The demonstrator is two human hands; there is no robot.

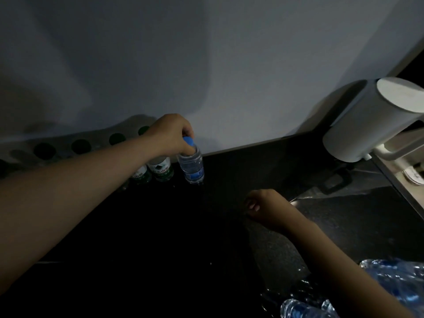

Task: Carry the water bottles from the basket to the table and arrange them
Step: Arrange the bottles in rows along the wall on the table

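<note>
Fingers (186, 131) of the left hand (169, 134) grip the top of a water bottle (191, 167) standing on the table (160, 226) beside green bottles (160, 169). The right hand (261, 206) curls loosely, holding nothing.

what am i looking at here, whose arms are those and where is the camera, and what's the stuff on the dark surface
There is no machine: these are a person's bare arms, filmed by one camera worn on the head, looking down. The left hand grips the blue cap of a clear water bottle, held upright at the dark table beside two green-labelled bottles. The right hand is loosely curled and holds nothing. More clear bottles lie at lower right; what holds them is too dark to tell. A white jug stands far right.
</note>
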